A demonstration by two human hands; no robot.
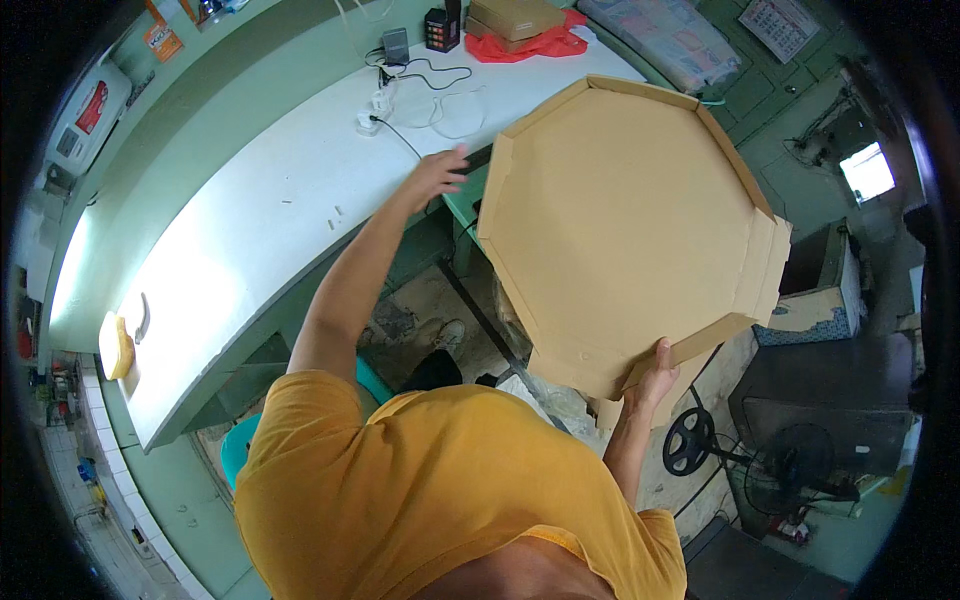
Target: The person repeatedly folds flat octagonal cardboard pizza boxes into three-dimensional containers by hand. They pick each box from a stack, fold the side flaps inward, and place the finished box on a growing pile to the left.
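Note:
A large eight-sided tray of brown cardboard [620, 220], with low folded-up walls, fills the right of the middle. At its near edge my right hand [655, 378] grips the wall, thumb on the inner side and the other fingers hidden beneath. A flap of the wall stands out at the right corner beside that hand. My left hand [437, 178] is apart from the cardboard, left of its far-left edge, over the rim of the white table. Its fingers are stretched out and it holds nothing.
The curved white table [290, 190] runs along the left and far side, bearing cables, a dark small box [441, 30] and brown boxes [515, 18] on red plastic. A yellow sponge-like block [116, 345] lies at its left end. A black wheel [689, 441] stands at the lower right.

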